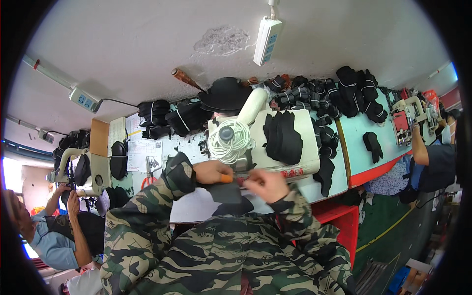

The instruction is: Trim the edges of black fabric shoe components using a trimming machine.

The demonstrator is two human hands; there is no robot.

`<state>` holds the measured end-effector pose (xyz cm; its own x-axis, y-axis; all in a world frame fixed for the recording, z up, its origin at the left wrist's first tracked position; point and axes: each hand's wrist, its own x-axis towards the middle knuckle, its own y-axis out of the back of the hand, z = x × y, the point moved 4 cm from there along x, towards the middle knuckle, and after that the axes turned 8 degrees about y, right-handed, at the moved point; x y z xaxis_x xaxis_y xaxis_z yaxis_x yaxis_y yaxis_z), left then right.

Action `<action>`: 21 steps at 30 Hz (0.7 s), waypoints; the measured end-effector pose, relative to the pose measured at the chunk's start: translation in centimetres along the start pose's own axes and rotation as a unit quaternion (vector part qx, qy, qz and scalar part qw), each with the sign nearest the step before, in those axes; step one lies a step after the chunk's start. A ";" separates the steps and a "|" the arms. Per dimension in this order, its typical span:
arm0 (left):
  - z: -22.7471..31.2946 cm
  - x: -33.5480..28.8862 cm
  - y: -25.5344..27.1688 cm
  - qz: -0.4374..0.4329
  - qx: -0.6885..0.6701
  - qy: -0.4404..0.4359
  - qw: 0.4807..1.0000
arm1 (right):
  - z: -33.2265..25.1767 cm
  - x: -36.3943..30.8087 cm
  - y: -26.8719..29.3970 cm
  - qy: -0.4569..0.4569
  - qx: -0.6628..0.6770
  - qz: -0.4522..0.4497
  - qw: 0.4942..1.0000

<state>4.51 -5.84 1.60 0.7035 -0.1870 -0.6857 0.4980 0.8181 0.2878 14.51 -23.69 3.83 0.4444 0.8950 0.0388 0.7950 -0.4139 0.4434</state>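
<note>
My left hand, an orange band round one finger, is closed on the edge of a dark grey fabric piece in front of the sewing machine. My right hand is at the machine's working end, with thumb and fingers pinched together beside the fabric; whatever is between them is too small to make out. The cream sewing machine carries a coil of white cord on top. Another black piece lies below the fabric at the table's front edge.
A stack of black pieces sits on the machine's bed. Red-handled scissors lie left. Tied black bundles line the wall. A red crate stands right. Co-workers sit at a left machine and a right machine.
</note>
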 end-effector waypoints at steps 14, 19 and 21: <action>-7.5 5.7 2.7 0.215 -0.024 -0.143 0.966 | 0.5 1.8 -0.8 0.010 -0.059 -0.005 0.998; 1.7 0.2 3.2 0.289 0.192 -0.242 0.906 | -1.0 3.5 0.2 0.105 -0.250 0.035 0.962; 2.9 -0.6 3.2 0.308 0.118 -0.335 0.883 | -0.5 3.2 0.5 0.078 -0.243 0.017 0.967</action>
<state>7.10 -4.70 4.85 0.9802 -0.0897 0.1764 -0.0483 0.7558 0.6530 16.18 -20.94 4.61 0.3686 0.9124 0.1778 0.4772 -0.3499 0.8061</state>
